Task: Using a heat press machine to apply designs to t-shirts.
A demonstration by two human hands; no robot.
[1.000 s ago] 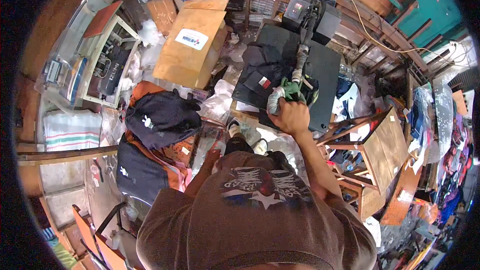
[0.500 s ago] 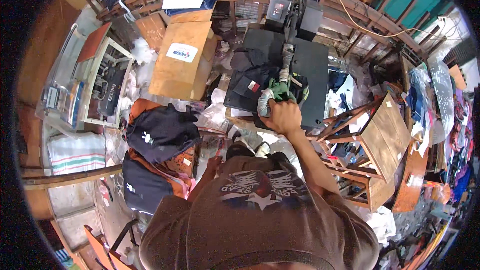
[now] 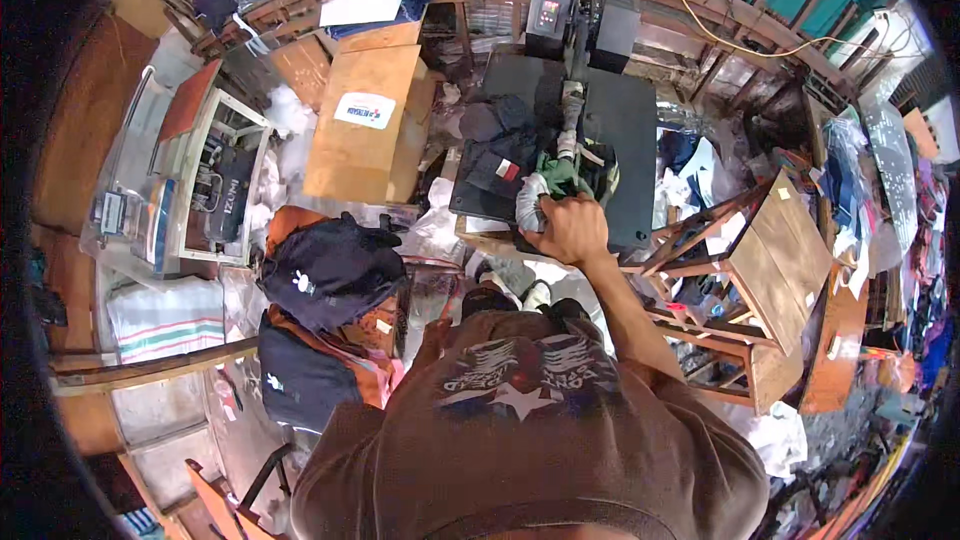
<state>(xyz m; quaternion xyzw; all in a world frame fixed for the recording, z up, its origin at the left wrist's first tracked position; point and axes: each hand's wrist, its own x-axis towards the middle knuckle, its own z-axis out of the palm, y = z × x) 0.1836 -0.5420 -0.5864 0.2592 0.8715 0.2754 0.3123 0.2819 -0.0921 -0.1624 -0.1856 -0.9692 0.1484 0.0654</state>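
A: Right hand [image 3: 572, 230], quick?
B: Fingers curled closed over the pale wrapped grip [image 3: 528, 204] at the near end of the lever [image 3: 569, 120].
A: Lever where?
B: Over the middle of the black press [image 3: 622, 130], running from the control box [image 3: 547, 16] with lit red digits toward the person. Green cloth [image 3: 558, 177] tied by the grip.
A: What's on the press?
B: Dark cloth [image 3: 490, 165], red-and-white patch, left of the lever.
A: Left hand [image 3: 436, 332]?
B: Low, beside the torso, partly hidden. Can't tell how open it is or if it holds anything. Dark clothes [image 3: 330, 278] piled just left of it.
A: Surroundings?
B: Tan box [image 3: 365, 145] left of the press, wooden stool [image 3: 778, 258] tipped over at right.
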